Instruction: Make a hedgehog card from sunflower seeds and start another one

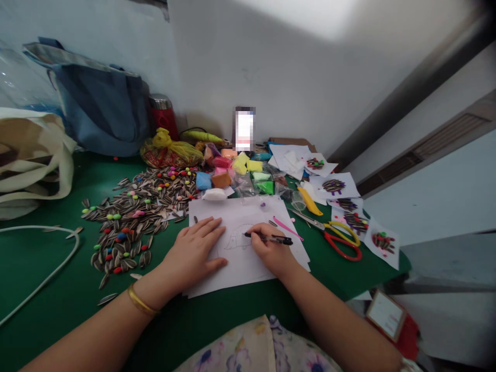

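My right hand [269, 249] grips a black pen [277, 238], its tip against a sheet of white paper [248, 276]. Under the tip is a line drawing [234, 240] that looks like a small hedgehog; my right hand covers part of its surroundings. My left hand [199, 248] lies flat on the paper's left side with fingers stretched out, holding nothing. A pink plastic tool [287, 228] rests at the sheet's right edge, and a small purple lump [263, 205] sits near its top.
Sunflower seeds [151, 206] mixed with coloured beads spread at left. Packs of coloured clay [221, 179] stand behind the paper. Right are scissors [341, 240], a yellow cutter [309, 200] and seed-decorated cards [383, 243]. A phone [244, 129] leans on the wall; a white cable [50, 279] curves at left.
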Demonstrator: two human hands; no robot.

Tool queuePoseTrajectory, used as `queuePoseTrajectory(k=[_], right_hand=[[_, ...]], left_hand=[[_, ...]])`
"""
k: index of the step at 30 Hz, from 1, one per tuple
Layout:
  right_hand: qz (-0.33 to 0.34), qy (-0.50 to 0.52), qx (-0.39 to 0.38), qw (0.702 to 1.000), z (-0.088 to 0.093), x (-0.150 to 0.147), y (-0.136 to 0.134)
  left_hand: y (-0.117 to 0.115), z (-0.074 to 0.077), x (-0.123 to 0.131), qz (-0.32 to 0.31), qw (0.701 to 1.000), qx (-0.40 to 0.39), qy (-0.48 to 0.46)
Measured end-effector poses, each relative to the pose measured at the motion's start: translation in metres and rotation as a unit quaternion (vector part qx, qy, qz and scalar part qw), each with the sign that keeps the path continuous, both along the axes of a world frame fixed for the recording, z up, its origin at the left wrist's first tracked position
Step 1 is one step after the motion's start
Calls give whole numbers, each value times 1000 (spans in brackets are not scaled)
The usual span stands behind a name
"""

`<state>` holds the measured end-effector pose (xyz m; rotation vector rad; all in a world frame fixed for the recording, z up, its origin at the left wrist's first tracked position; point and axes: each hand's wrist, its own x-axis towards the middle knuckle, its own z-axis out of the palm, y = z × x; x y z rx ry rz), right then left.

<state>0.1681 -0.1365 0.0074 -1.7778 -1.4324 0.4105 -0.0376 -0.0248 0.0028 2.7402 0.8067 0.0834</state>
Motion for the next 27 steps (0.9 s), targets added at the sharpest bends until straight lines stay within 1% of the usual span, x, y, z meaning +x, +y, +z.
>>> queuePoseTrajectory(k=[4, 8, 13, 18, 27], right_hand=[[7, -7, -11, 1000, 0, 0, 2], [-4, -7, -20, 1000, -2, 0, 2], [-17, 6, -5, 1000, -3, 2, 0], [-16, 0, -25, 1000, -1, 2, 1], [-44, 3, -18, 999, -3, 7, 0]], left_hand=[[-1, 1, 0, 1, 1000, 1, 2], [-1, 1, 0, 1, 1000, 1, 1], [0, 0, 0, -2, 1000, 3, 6], [1, -1, 0, -2, 1000, 7, 10], [0, 1, 0, -4, 1000, 10, 14]])
